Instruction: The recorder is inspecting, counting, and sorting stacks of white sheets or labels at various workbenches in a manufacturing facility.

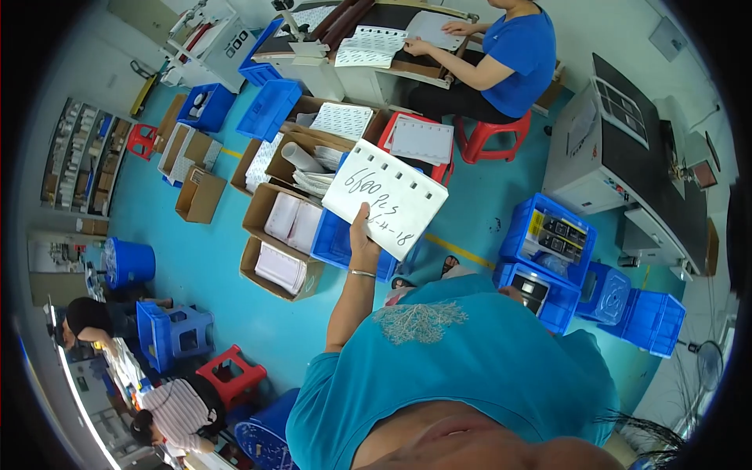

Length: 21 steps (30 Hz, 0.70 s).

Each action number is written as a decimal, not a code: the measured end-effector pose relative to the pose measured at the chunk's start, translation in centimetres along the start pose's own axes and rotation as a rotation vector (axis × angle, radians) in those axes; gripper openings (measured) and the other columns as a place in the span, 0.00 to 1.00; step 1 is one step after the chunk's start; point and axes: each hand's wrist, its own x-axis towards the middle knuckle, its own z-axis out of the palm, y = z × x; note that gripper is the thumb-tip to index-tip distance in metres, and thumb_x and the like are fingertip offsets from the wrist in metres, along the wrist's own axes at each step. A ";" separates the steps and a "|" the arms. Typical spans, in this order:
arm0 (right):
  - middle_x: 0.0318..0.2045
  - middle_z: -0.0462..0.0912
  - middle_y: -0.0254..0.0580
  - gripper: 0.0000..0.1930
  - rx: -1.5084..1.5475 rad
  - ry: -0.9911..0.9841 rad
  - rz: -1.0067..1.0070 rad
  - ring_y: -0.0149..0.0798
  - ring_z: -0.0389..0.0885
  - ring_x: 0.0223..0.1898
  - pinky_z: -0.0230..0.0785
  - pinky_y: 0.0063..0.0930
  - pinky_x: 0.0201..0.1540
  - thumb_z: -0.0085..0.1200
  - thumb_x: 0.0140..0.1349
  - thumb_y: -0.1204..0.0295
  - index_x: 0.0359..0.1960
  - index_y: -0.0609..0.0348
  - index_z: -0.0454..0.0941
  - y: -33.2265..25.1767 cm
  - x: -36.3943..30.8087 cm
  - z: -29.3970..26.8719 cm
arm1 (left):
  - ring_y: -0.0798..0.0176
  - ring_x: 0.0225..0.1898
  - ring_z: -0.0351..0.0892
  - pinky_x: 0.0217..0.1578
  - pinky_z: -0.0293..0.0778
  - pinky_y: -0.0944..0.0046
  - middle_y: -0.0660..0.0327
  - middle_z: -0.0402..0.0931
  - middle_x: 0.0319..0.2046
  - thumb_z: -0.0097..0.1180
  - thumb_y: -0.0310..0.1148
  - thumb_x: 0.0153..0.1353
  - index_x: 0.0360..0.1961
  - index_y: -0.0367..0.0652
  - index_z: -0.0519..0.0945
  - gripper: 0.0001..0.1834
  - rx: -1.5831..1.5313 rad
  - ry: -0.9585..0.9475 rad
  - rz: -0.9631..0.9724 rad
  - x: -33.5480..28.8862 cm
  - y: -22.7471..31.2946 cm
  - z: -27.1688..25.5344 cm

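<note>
My left hand (363, 235) is closed on a white punched sheet (380, 192), with the thumb lying on its face. Slots run along the sheet's far edge, and handwriting in black covers its front. Whether it is one sheet or a thin stack I cannot tell. It is held up over a blue bin (333, 243) and the cardboard boxes beside it. At the right side of my teal shirt a bit of my right hand (513, 294) shows near a blue crate (540, 301); its fingers are hidden.
Cardboard boxes (280, 270) with white sheets stand ahead left. A red stool (419, 149) carries more sheets. Beyond, a person in blue (521, 59) sits handling sheets at a machine table (403, 74). Blue crates (548, 235) and a dark-topped counter (650, 157) are right; two people work lower left.
</note>
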 end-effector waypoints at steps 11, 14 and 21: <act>0.25 0.82 0.45 0.14 0.565 -0.157 0.086 0.37 0.82 0.28 0.73 0.30 0.31 0.43 0.60 0.63 0.27 0.59 0.77 -15.0 8.2 -2.7 | 0.49 0.49 0.77 0.50 0.76 0.53 0.48 0.74 0.50 0.58 0.29 0.58 0.57 0.32 0.66 0.27 0.009 0.084 -0.051 2.2 1.5 -4.1; 0.24 0.82 0.42 0.13 0.660 -0.293 0.133 0.36 0.82 0.29 0.74 0.28 0.31 0.41 0.63 0.65 0.29 0.58 0.75 -19.4 12.7 -1.9 | 0.50 0.48 0.78 0.49 0.77 0.54 0.49 0.75 0.49 0.59 0.27 0.57 0.57 0.32 0.67 0.27 0.047 0.121 0.011 2.9 2.5 -4.6; 0.24 0.81 0.40 0.17 0.559 -0.652 -0.089 0.33 0.81 0.27 0.72 0.23 0.28 0.40 0.69 0.60 0.29 0.57 0.75 -27.3 23.5 -1.9 | 0.50 0.47 0.79 0.49 0.76 0.51 0.49 0.76 0.48 0.57 0.29 0.60 0.54 0.33 0.70 0.22 0.038 0.273 0.118 5.7 1.5 -2.6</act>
